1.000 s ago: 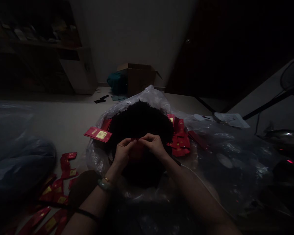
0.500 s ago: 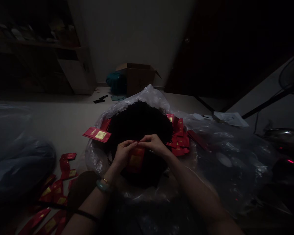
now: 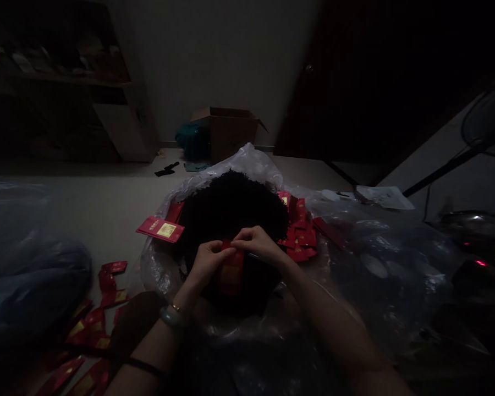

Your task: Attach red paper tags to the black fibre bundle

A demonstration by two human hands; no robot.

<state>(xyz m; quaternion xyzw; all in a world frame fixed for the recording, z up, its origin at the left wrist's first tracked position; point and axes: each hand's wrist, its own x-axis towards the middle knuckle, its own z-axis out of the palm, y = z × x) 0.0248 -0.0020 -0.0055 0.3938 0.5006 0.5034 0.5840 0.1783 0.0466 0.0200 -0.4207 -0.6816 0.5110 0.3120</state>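
- Small red foil sachet with a gold label (image 3: 230, 270): hangs upright between both hands, in front of the mound of dark loose material (image 3: 231, 212) lying on clear plastic sheeting (image 3: 355, 258).
- Left hand (image 3: 204, 264): fingers pinched on the sachet's top edge.
- Right hand (image 3: 258, 245): fingers clamped on the same edge, touching the left.
- More red sachets (image 3: 299, 236) lie just right of the mound; others (image 3: 103, 308) are scattered on the floor.
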